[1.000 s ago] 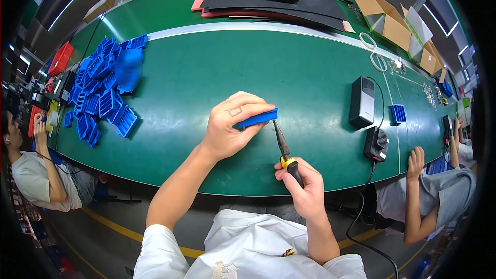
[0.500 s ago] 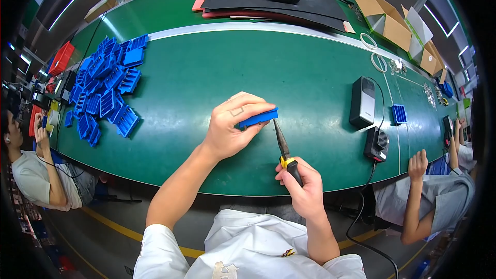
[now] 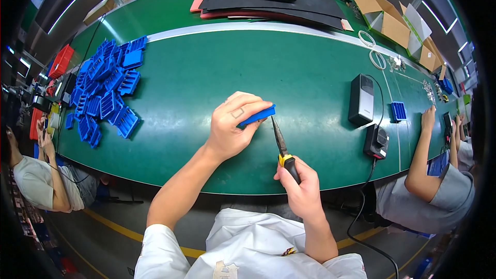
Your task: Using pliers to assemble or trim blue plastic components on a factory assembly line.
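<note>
Above the middle of the green table, my left hand (image 3: 231, 124) grips a small blue plastic tray (image 3: 258, 116) by its left part, fingers over the top and thumb beneath. My right hand (image 3: 300, 185) is wrapped round the black and yellow handles of long-nose pliers (image 3: 281, 142). Their narrow dark jaws point up and away from me, with the tip at or just below the tray's right end. Whether the tip touches the tray, or holds anything, I cannot tell. My fingers hide part of the tray.
A heap of blue slotted trays (image 3: 106, 85) lies at the left. To the right are a grey and black box-shaped device (image 3: 361, 99), a black adapter (image 3: 376, 141) and a single blue tray (image 3: 398, 111). Black sheets (image 3: 274, 2) and cardboard boxes (image 3: 387, 18) lie farther back. People work at both sides.
The tray in my left hand has tilted a little, its right end slightly higher. The pliers have shifted slightly up and left with it. At the right, another person's arm has reached forward over the table.
</note>
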A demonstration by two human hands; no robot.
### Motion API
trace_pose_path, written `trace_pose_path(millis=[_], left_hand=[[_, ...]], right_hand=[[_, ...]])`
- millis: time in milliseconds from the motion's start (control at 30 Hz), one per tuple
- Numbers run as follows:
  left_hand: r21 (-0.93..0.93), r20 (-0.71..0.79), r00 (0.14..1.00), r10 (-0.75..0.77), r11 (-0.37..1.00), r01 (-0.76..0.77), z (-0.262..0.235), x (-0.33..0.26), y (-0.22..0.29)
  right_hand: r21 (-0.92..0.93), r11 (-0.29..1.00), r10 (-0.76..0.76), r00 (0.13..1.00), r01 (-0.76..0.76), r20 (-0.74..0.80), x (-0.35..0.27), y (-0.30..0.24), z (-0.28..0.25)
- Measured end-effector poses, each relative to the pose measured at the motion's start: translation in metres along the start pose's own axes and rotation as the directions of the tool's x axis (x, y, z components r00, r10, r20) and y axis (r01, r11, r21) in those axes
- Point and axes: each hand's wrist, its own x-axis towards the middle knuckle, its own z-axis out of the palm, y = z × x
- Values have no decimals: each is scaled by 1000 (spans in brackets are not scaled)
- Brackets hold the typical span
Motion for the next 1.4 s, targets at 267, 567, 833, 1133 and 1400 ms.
trace_pose_path(millis=[267, 567, 833, 1133, 1400], left_hand=[[-68, 46, 999, -23, 997, 26, -4, 3, -2], [-449, 184, 812, -555, 687, 571, -5, -1, -1], [-660, 491, 574, -655, 151, 736, -17, -19, 52], [-382, 458, 781, -425, 699, 605, -28, -111, 135], [-462, 196, 575, -794, 442, 769, 39, -187, 114]], right_hand=[[113, 992, 53, 996, -60, 70, 3, 4, -7], [-575, 816, -257, 923, 50, -286, 20, 9, -51], [-543, 710, -508, 860, 448, 45, 2, -14, -39], [-235, 826, -484, 858, 513, 170, -59, 7, -36], [-34, 998, 50, 996, -53, -68, -79, 74, -19]])
